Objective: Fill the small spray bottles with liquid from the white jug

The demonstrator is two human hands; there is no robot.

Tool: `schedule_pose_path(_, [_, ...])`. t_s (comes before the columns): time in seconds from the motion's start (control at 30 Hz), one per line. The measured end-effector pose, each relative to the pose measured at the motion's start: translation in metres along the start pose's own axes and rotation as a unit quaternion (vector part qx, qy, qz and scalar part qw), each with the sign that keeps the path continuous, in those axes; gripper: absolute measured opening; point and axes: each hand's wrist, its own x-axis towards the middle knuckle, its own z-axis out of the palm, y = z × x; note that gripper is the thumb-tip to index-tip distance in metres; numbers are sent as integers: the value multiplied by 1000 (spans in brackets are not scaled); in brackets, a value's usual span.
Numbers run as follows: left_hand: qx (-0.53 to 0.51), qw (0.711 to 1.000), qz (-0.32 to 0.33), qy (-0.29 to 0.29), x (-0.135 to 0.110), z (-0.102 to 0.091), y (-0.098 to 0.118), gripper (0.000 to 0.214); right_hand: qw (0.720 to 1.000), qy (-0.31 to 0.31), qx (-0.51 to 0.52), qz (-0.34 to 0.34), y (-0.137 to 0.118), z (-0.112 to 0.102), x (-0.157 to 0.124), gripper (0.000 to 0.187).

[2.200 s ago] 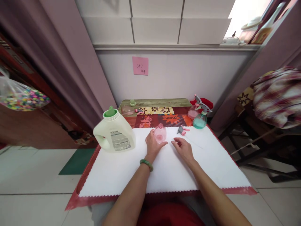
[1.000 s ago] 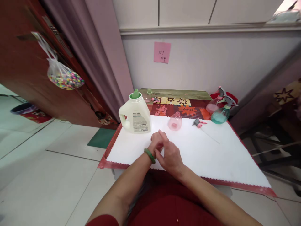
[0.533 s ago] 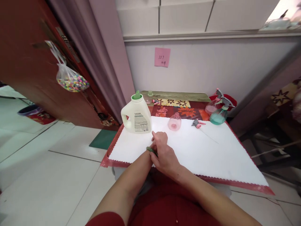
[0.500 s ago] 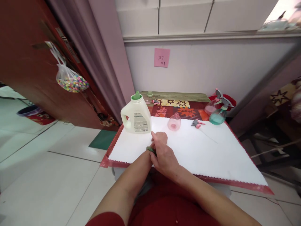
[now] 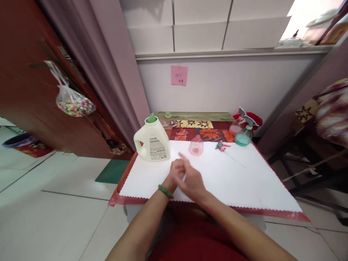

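My left hand (image 5: pixel 175 170), with a green bangle (image 5: pixel 165 191) on its wrist, rests loosely curled on the white cloth (image 5: pixel 233 177) near the table's front edge. My right hand (image 5: pixel 193 181) lies against it, partly covering its fingers; the right hand's fingers are smeared by motion. Neither hand shows anything in it. Beyond them stands a small pink bottle (image 5: pixel 196 147) without a top. A white detergent jug (image 5: pixel 152 144) with a green cap stands to the left. A grey and pink spray head (image 5: pixel 220 146) with a thin tube lies to the right.
A teal spray bottle (image 5: pixel 243 136) and a pink spray bottle (image 5: pixel 235 127) stand at the back right. Another pink bottle (image 5: pixel 165 124) lies at the back left. A bag of beads (image 5: pixel 75 105) hangs on the red door, left. A chair with plaid cloth (image 5: pixel 331 112) stands right.
Both hands drew back from the pink bottle to the front edge and came together. The right hand was at the left wrist's bangle; now it lies over the left hand's fingers.
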Motion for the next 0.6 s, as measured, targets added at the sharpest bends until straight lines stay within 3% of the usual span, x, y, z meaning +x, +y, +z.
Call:
schedule_pose_path(0.07, [37,998,42,-24,-5,-6,-7,42,989,133,8,56,41,-6,19,86])
schedule_pose_path(0.13, [80,993,77,-41,-10,-11,-11,36,971,203,-23,127,83,-10,39,102])
schedule_pose_path(0.2, [113,988,98,-40,-13,-15,-13,22,964,187,-58,182,117,-11,56,116])
schedule_pose_path(0.3, [146,981,122,-29,-13,-18,-14,20,967,139,-75,199,145,-8,73,126])
schedule_pose_path(0.37, [158,978,134,-22,-12,-19,-14,19,971,120,-62,198,152,-7,79,124])
schedule_pose_path(0.5, [160,976,145,-7,-11,-20,-17,17,967,151,-45,199,157,-11,83,118])
schedule_pose_path(0.6, [142,979,146,7,-12,-20,-18,14,964,141,-70,213,161,-14,80,117])
